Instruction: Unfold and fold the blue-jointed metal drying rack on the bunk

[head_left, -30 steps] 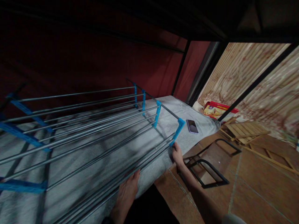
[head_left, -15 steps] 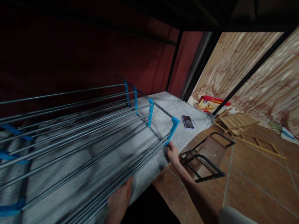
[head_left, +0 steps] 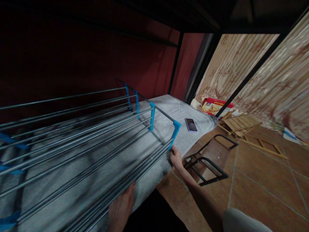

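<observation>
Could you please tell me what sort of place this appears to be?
Probably a bedroom at home: a grey mattress under an upper bunk frame, a phone on it, a tiled floor.

I am in a home, in a bedroom by the look of it. I stand at the lower bunk of a black metal bunk bed, and its mattress (head_left: pixel 169 112) lies under a grey sheet. A smartphone (head_left: pixel 191 125) rests on that sheet. The floor (head_left: pixel 260 193) is laid with terracotta tiles. A marbled curtain (head_left: pixel 277 87) hangs at the far side, with a red box (head_left: pixel 216 105) and a folded wooden rack (head_left: pixel 238 124) below it.
</observation>
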`<state>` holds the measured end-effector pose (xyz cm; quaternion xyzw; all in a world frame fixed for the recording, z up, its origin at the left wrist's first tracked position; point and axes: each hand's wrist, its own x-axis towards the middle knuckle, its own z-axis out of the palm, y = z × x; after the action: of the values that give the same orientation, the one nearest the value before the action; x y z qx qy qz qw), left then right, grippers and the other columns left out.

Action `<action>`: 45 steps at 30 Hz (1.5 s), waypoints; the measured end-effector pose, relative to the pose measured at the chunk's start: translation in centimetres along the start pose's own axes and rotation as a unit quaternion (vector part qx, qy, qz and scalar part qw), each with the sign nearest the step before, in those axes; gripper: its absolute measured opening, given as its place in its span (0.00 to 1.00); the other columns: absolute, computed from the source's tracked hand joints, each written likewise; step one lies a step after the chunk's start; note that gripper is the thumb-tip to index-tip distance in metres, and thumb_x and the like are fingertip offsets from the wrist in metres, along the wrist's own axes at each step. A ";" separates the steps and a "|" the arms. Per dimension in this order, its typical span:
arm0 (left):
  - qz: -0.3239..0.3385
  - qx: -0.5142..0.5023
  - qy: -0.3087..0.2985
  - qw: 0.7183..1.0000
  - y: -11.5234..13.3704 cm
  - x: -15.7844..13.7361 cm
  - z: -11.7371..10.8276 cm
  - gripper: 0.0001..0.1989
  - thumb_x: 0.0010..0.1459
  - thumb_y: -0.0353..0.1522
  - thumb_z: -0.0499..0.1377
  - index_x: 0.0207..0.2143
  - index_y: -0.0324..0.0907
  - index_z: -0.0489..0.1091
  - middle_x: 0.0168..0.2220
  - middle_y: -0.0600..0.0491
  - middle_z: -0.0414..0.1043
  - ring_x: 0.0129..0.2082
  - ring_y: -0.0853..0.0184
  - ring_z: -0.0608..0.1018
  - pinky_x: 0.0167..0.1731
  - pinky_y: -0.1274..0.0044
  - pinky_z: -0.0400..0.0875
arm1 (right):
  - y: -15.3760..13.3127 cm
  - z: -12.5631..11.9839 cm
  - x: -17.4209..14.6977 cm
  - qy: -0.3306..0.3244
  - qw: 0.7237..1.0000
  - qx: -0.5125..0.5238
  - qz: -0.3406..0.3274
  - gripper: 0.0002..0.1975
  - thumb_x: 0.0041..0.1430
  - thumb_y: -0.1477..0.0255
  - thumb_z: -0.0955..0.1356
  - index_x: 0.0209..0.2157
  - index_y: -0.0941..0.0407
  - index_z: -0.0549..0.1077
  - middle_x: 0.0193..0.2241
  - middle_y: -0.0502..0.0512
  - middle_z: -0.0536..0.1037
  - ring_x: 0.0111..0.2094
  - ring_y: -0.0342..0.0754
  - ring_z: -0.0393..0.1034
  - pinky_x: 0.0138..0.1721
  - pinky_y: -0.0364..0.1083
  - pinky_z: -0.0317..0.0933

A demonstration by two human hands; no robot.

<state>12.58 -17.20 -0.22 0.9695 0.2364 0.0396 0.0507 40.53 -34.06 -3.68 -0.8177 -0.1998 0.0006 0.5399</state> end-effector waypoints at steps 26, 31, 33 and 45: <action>0.015 -0.049 -0.019 0.998 -0.1 0.0 -0.7 0.21 0.70 0.29 0.46 0.59 0.44 0.71 0.52 0.45 0.77 0.47 0.63 0.82 0.51 0.72 0.75 | -0.4 0.2 -0.7 -0.003 1.000 -0.005 0.007 0.23 0.48 0.74 0.60 0.46 0.55 0.75 0.44 0.56 0.80 0.47 0.52 0.72 0.56 0.53 0.63; -0.002 -0.044 -0.043 0.998 0.2 0.3 -1.5 0.21 0.70 0.31 0.45 0.58 0.43 0.71 0.49 0.45 0.80 0.44 0.61 0.83 0.48 0.72 0.75 | -0.5 0.2 -0.7 -0.003 1.000 -0.001 0.000 0.24 0.49 0.73 0.61 0.48 0.55 0.74 0.48 0.58 0.79 0.50 0.53 0.71 0.57 0.53 0.63; -0.002 -0.047 -0.035 0.998 0.3 0.3 -1.7 0.21 0.70 0.31 0.44 0.57 0.44 0.72 0.49 0.45 0.80 0.47 0.60 0.82 0.49 0.72 0.74 | -0.5 0.3 -0.7 -0.003 1.000 0.002 -0.004 0.25 0.49 0.73 0.61 0.49 0.56 0.74 0.48 0.59 0.79 0.51 0.53 0.71 0.57 0.54 0.62; 0.011 0.000 -0.053 0.999 0.7 0.3 -1.6 0.21 0.71 0.31 0.45 0.59 0.41 0.69 0.47 0.44 0.81 0.42 0.61 0.83 0.42 0.74 0.76 | -0.4 0.6 -0.9 0.014 1.000 -0.002 0.000 0.23 0.48 0.73 0.61 0.47 0.57 0.74 0.45 0.59 0.79 0.48 0.54 0.71 0.57 0.55 0.62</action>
<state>12.99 -17.51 1.48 0.9728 0.2226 -0.0114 0.0626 39.49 -33.69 -3.79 -0.8186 -0.1926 -0.0111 0.5411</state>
